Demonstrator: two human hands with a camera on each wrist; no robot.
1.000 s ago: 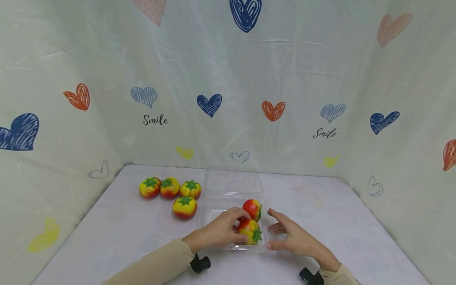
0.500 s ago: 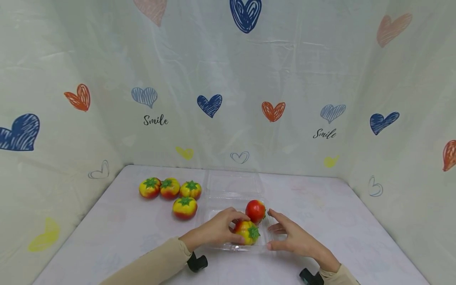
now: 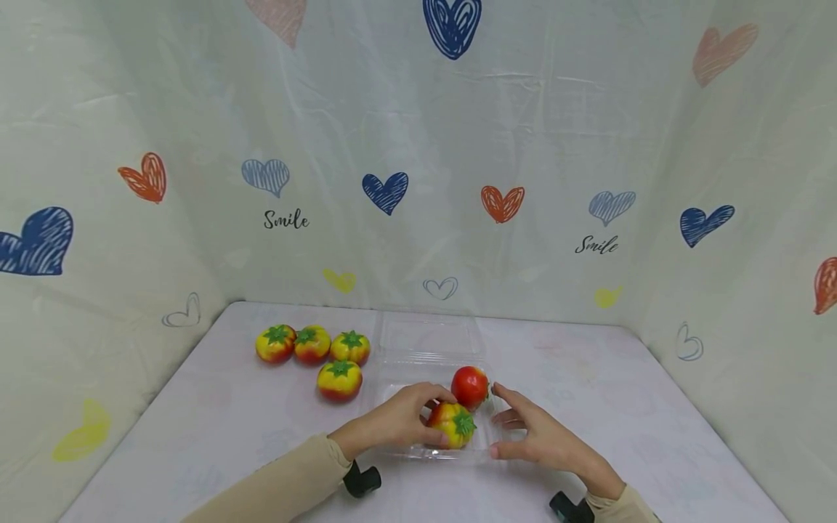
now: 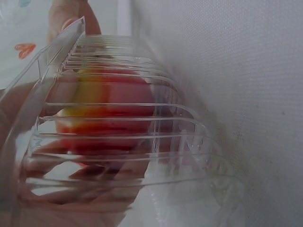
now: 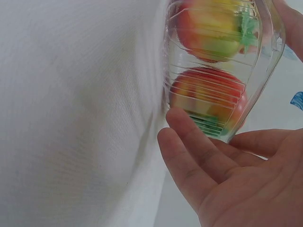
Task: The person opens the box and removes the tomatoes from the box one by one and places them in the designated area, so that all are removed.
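Observation:
A clear plastic clamshell box (image 3: 405,378) stands in front of me with its lid (image 3: 428,335) folded back. Inside, my left hand (image 3: 407,420) has its thumb and fingers around a red-and-yellow fruit (image 3: 458,427) with a green leafy cap. Behind it in the box is a second fruit (image 3: 470,387), its red side towards me. In the left wrist view, the held fruit (image 4: 106,111) shows through the ribbed wall. My right hand (image 3: 539,436) is at the box's right side, fingers spread; in the right wrist view its fingertips (image 5: 177,118) are right beside the lower corner.
Several more red-and-yellow fruits with green caps, among them a nearer one (image 3: 339,381), sit on the white-covered table (image 3: 216,421) left of the box. A pale curtain (image 3: 418,131) with printed hearts hangs behind. Black wrist cameras (image 3: 362,481) are on both forearms.
The near fruit has shifted slightly left with my left hand. The far fruit has moved a little right and turned, its cap now facing away to the right. My right hand has stayed put.

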